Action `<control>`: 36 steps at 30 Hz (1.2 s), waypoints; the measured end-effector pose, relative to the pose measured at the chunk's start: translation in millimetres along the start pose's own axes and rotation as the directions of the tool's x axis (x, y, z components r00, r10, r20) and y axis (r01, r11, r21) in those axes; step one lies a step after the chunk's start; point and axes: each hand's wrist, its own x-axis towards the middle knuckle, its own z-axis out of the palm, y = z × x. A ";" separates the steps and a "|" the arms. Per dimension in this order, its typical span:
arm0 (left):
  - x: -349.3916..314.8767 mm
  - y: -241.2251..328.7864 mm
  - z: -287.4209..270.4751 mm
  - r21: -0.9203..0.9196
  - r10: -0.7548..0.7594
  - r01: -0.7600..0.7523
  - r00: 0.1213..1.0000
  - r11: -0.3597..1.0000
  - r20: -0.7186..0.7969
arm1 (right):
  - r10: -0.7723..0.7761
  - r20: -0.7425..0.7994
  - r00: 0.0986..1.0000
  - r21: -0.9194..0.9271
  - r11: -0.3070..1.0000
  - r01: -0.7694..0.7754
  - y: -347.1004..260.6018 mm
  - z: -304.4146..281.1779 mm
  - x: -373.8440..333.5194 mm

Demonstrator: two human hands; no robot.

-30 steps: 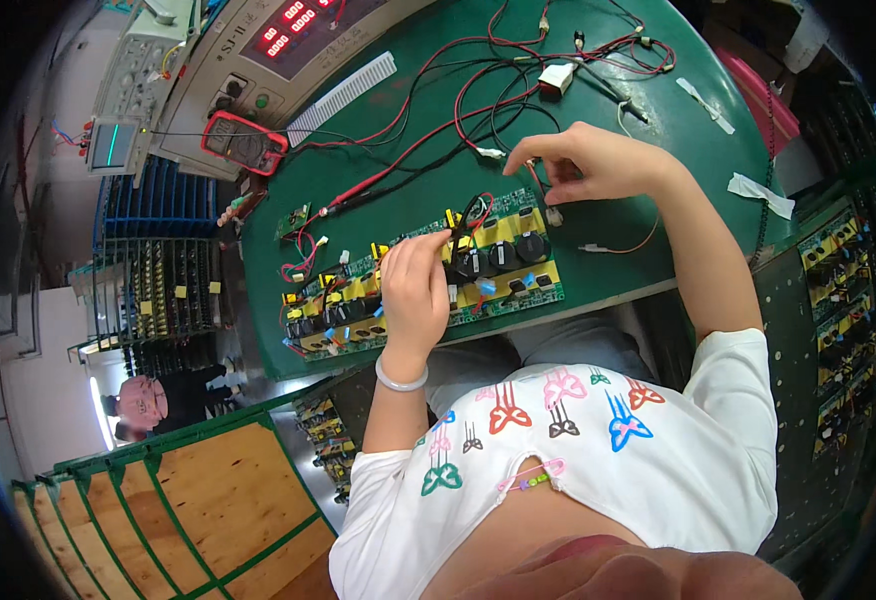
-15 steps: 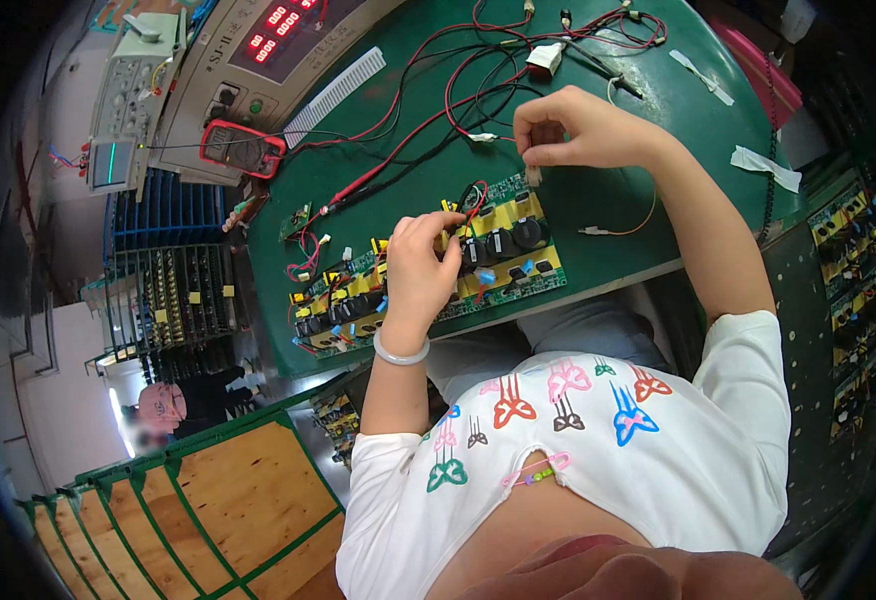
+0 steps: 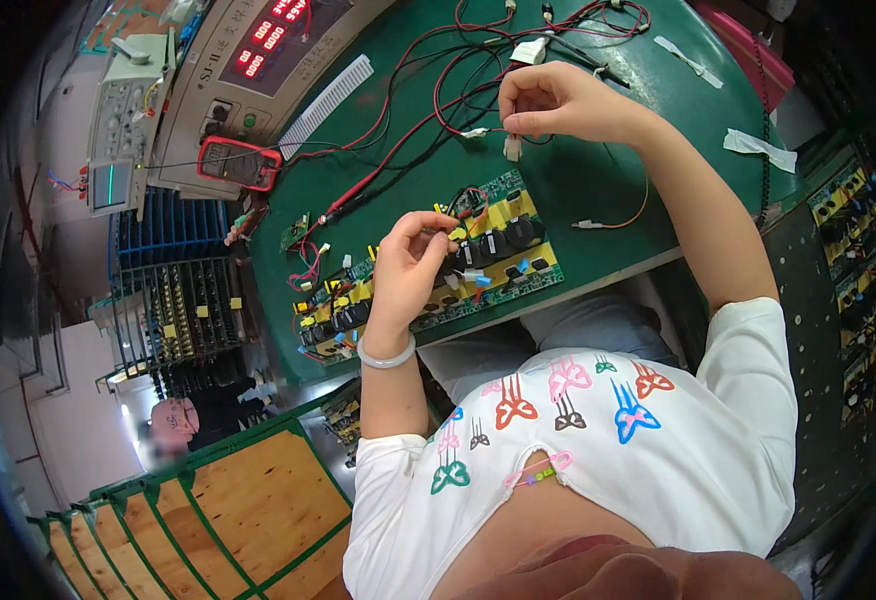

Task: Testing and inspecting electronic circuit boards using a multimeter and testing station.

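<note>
A long green circuit board (image 3: 543,278) with yellow-wrapped parts and black cylinders lies along the near edge of the bench. My left hand (image 3: 410,268) is over its middle, thumb and forefinger pinched beside thin black and red wires (image 3: 475,197). Whatever sits between those fingertips is too small to make out. Just beyond the board's far right corner, my right hand (image 3: 563,103) is closed, and a whitish plug connector (image 3: 513,149) hangs from its fingertips. A second white connector (image 3: 474,133) on a red and black lead lies close by.
A tester with red digits (image 3: 268,40), a red multimeter (image 3: 238,163) and an oscilloscope (image 3: 111,187) stand at the left. Leads tangle (image 3: 598,20) at the far side. A thin cable with a metal tip (image 3: 588,225) lies right of the board. Racks hold more boards (image 3: 858,290).
My right hand has lifted the plug connector slightly away from the board's corner. My left fingers have drawn into a pinch over the board. The tester's red digits differ.
</note>
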 end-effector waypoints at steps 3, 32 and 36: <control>2.5 4.6 -10.1 0.016 -0.029 0.028 0.997 0.999 0.076 | -0.015 -0.006 1.000 -0.014 1.000 0.015 0.5 -1.4 0.1; 43.9 26.4 36.9 0.203 0.410 -0.422 0.907 0.884 0.098 | -0.034 -0.021 0.999 0.114 0.993 0.036 -6.7 -3.8 -1.1; 60.6 32.1 43.5 0.290 0.452 -0.443 0.891 0.849 0.036 | 0.072 -0.018 0.997 0.206 0.976 -0.067 -6.2 -5.0 -1.3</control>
